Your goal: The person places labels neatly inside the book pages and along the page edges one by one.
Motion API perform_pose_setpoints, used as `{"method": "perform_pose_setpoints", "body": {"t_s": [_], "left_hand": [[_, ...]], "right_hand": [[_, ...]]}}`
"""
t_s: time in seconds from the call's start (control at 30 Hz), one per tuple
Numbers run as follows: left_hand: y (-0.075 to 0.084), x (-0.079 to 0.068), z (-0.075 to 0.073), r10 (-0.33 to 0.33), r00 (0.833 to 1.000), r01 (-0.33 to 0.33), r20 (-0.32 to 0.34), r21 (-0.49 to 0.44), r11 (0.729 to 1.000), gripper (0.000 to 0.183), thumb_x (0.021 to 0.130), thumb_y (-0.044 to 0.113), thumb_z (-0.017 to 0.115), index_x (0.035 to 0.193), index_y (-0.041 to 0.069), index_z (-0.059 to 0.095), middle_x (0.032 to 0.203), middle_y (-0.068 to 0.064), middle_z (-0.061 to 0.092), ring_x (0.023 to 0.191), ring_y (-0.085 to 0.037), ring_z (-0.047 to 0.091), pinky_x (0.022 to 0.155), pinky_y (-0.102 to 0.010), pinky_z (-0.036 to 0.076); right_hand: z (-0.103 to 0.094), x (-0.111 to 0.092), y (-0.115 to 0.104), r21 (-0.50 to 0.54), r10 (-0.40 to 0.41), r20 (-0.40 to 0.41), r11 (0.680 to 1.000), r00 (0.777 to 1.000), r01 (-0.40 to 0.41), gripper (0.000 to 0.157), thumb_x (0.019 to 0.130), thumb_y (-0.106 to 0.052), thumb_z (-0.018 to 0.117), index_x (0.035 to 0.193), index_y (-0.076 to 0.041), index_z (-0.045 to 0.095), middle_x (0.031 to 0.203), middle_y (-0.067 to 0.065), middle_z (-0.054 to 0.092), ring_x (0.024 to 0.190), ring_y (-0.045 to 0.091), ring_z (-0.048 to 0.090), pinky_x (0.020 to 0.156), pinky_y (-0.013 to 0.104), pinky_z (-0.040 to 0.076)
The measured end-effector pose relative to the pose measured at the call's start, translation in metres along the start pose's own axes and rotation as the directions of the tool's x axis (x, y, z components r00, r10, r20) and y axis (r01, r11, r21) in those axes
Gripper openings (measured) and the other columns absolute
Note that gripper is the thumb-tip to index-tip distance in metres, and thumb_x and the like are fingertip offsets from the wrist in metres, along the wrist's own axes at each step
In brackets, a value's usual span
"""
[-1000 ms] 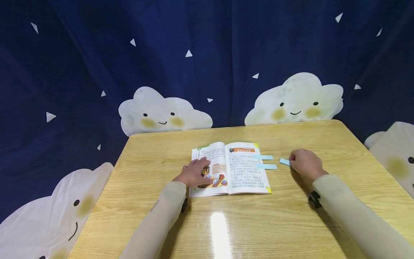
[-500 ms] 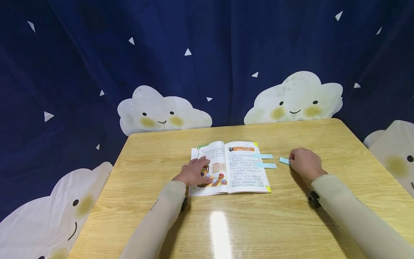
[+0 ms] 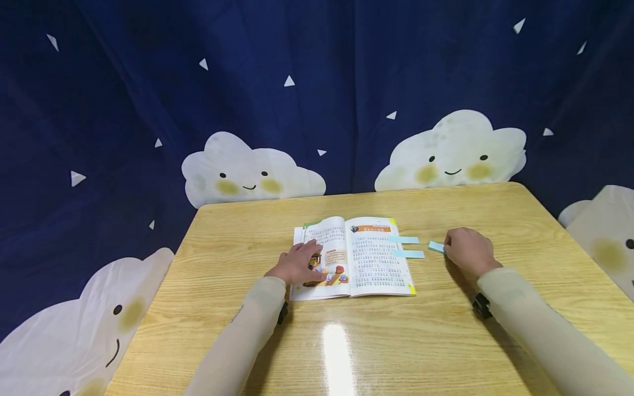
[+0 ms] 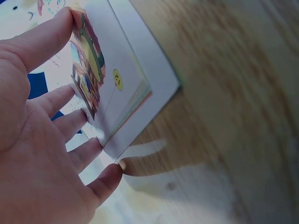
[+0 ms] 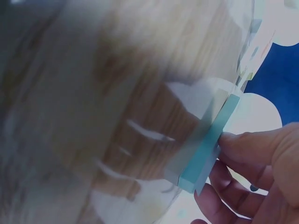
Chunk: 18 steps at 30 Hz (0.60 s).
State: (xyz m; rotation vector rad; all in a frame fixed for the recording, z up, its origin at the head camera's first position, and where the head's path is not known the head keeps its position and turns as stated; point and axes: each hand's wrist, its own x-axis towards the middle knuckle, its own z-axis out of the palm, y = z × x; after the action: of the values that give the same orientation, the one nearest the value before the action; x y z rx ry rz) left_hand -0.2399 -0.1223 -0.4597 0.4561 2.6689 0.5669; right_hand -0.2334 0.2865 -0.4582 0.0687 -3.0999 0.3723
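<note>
An open book (image 3: 378, 273) lies flat, with printed text on both pages and a coloured picture low on the left page. My left hand (image 3: 295, 264) rests on that page with fingers spread; the left wrist view shows fingertips along the book's edge beside a yellow page mark (image 4: 117, 80). Two light-blue sticky strips (image 3: 408, 254) stick out past the right page's outer edge. To the right of them, my right hand (image 3: 468, 251) pinches a small pad of blue sticky notes (image 5: 210, 142). Its thumb presses the pad's side, the other fingers curled below.
The wooden table (image 3: 396, 346) reflects a bright streak of light in front of the book. Behind it hangs a dark blue curtain (image 3: 342, 66) with white triangles and smiling clouds. Black straps (image 3: 481, 306) circle both wrists over pale sleeves.
</note>
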Motion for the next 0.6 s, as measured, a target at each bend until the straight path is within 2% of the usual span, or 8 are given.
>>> {"method": "perform_pose_setpoints", "body": {"t_s": [0.27, 0.43, 0.6], "left_hand": [[-0.0006, 0.0002, 0.0001, -0.002, 1.000, 0.002, -0.003, 0.009, 1.000, 0.078, 0.088, 0.046, 0.071, 0.155, 0.025, 0.035, 0.168, 0.000, 0.018, 0.154, -0.036, 0.019, 0.117, -0.069, 0.017], [-0.0001, -0.0002, 0.0004, -0.001, 1.000, 0.001, -0.001, 0.020, 1.000, 0.078, 0.088, 0.045, 0.071, 0.155, 0.025, 0.035, 0.168, 0.001, 0.018, 0.154, -0.036, 0.019, 0.117, -0.069, 0.018], [0.0004, -0.0004, 0.0009, 0.010, 1.000, -0.010, -0.001, 0.014, 1.000, 0.078, 0.088, 0.045, 0.071, 0.154, 0.024, 0.036, 0.168, 0.000, 0.019, 0.153, -0.036, 0.021, 0.116, -0.069, 0.019]], "right_hand": [[0.0000, 0.0006, -0.0022, -0.013, -0.017, -0.017, 1.000, 1.000, 0.017, 0.011, 0.087, -0.007, 0.058, 0.081, -0.004, 0.066, 0.076, 0.012, 0.066, 0.063, 0.024, 0.057, 0.049, 0.036, 0.042], [-0.0009, 0.0024, -0.0030, 0.020, -0.026, 0.021, 0.999, 0.999, 0.025, 0.010, 0.087, -0.005, 0.055, 0.082, -0.002, 0.064, 0.076, 0.013, 0.064, 0.064, 0.024, 0.055, 0.051, 0.036, 0.044], [0.0009, 0.0041, -0.0033, 0.100, -0.030, 0.074, 0.995, 0.997, 0.022, 0.011, 0.088, -0.007, 0.055, 0.085, 0.001, 0.063, 0.077, 0.013, 0.063, 0.064, 0.022, 0.054, 0.056, 0.033, 0.044]]}}
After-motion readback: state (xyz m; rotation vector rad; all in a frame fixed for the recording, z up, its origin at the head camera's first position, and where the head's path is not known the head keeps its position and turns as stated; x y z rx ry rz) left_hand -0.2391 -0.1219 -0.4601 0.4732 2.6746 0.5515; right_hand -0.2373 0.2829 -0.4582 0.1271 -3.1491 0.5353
